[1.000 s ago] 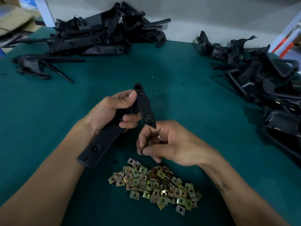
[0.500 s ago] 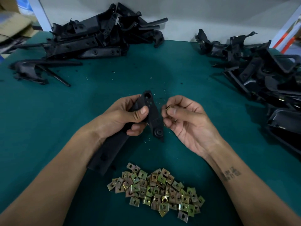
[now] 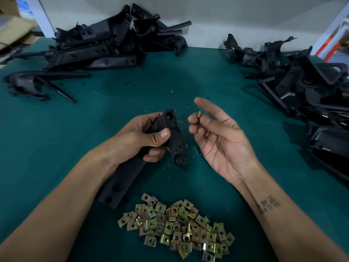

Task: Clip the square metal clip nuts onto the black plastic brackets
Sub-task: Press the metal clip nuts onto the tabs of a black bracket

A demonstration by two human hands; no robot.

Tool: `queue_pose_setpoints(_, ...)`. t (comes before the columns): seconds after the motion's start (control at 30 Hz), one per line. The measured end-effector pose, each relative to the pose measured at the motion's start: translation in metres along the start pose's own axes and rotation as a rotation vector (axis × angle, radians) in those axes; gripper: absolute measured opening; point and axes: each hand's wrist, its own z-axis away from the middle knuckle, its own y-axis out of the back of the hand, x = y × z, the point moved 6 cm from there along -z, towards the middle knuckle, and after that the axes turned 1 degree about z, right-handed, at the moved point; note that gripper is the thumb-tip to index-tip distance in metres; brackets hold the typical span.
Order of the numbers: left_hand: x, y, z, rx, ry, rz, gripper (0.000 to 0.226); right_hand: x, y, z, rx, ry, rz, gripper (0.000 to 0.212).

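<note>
1. The left hand [image 3: 136, 138] is gripping a black plastic bracket [image 3: 171, 133], fingers curled round its middle, its long end resting on the green table [image 3: 56, 140].
2. The right hand [image 3: 219, 140] is sitting palm up just right of the bracket, not touching it, and is pinching one clip nut [image 3: 199, 114] between thumb and finger.
3. A pile of clip nuts [image 3: 177, 225] is lying near the viewer.
4. Bracket heaps are lying at far left [image 3: 105, 44] and far right [image 3: 302, 82].

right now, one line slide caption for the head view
Left hand grips a black bracket; right hand pinches one clip nut beside it.
</note>
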Motion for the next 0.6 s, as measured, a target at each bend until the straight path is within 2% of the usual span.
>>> queue_pose_setpoints(0.37, -0.0011, 0.0009, 0.0000, 0.014, 0.017, -0.006, 0.036, 0.0001, -0.0004, 0.0020, 0.058, -0.030, 0.007, 0.007)
queue_pose_setpoints(0.5, -0.0018, 0.0010, 0.0004, 0.029, 0.020, -0.001, 0.037, 0.0020, -0.0012, 0.0033, 0.057, -0.034, 0.039, 0.007)
queue_pose_setpoints(0.6, -0.0014, -0.0007, 0.0002, 0.008, 0.023, -0.010, 0.037, 0.0024, -0.0015, 0.0024, 0.046, -0.027, 0.040, 0.020)
